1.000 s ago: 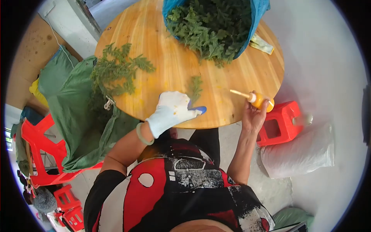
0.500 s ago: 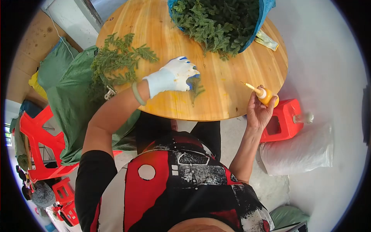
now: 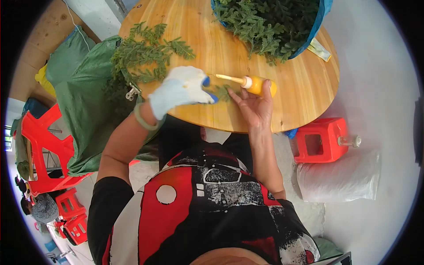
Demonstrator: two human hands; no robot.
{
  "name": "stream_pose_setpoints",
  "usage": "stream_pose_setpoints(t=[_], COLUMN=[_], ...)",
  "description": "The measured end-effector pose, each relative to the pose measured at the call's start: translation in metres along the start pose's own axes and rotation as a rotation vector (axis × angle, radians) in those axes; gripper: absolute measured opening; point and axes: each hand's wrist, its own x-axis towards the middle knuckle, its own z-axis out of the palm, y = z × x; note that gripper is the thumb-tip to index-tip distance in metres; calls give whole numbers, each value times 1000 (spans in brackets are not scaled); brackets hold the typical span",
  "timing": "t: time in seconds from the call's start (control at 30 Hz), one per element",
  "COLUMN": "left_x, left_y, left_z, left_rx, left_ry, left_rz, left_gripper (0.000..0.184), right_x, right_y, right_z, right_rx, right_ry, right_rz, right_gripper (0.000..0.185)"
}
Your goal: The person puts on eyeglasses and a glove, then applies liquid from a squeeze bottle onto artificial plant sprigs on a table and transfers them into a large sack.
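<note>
My left hand [image 3: 182, 89], in a white glove with blue fingertips, is over the near left part of the round wooden table [image 3: 287, 108]. It is slightly blurred, with thumb and finger apart. A small green sprig [image 3: 224, 93] lies between its fingertips and my right hand [image 3: 256, 107], which is bare. That right hand is wrapped round a yellow squeeze bottle [image 3: 264, 87] with a long thin nozzle pointing left, above the sprig. Right fingertips are close to the sprig; whether they touch it I cannot tell.
Loose evergreen branches [image 3: 152, 51] lie at the table's left. A blue bag [image 3: 314, 33] full of greenery rests at the back right, beside a pale cloth-like item [image 3: 319, 49]. Green sheeting [image 3: 90, 101] hangs at the left. A red stool [image 3: 321, 140] is on the right.
My right hand has brought the yellow bottle left and over the sprig, its nozzle now pointing left. My left hand has shifted left, its fingertips coming away from the sprig.
</note>
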Motion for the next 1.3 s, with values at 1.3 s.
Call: stream_pose_setpoints(t=[1.3], left_x=[-62], left_y=[-13], left_z=[50], left_rx=[-150], left_ry=[-52], left_rz=[280], left_gripper=[71], right_x=[-25], right_y=[-31], right_z=[-6], right_rx=[-5], right_ry=[-133], right_rz=[45], right_gripper=[54])
